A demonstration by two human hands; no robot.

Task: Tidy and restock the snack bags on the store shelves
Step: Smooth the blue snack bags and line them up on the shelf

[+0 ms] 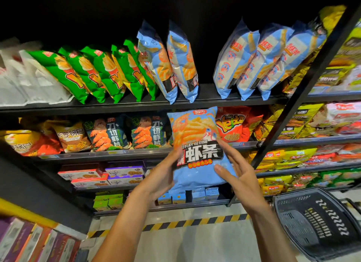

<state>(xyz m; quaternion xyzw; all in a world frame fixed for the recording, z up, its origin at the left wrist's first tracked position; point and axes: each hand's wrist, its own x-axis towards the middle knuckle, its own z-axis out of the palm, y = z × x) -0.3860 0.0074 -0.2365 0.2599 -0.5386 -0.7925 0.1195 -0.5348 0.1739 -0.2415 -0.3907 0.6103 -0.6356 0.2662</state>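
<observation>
Both hands hold one blue bag (196,144) upright in front of the shelves, its printed front facing the camera. The left hand (163,176) grips the bag's lower left edge at about 8 o'clock, fingers curled behind it. The right hand (237,168) grips the lower right side at about 4 o'clock, its thumb (221,170) pressed on the front and the fingers wrapped along the edge. The bag's top overlaps the lip of the top shelf (136,105), which lies at 12 o'clock from the hands. On that shelf, at 12 o'clock, a gap separates two blue bags (172,62) leaning left from three more blue bags (259,60) leaning right at 1 o'clock. Green bags (97,74) lean in a row at 10 o'clock, with white bags (25,76) beyond them at the far left. On the next shelf down, dark prawn bags (127,132) sit at 9 o'clock from the held bag and a red bag (232,124) just beside it at 3 o'clock. Yellow bags (289,156) fill the unit to the right. Boxes (101,175) sit lower at 8 o'clock. A black basket (316,226) hangs at 5 o'clock, near the right forearm. A yellow-and-black floor stripe (185,222) runs at 6 o'clock.
</observation>
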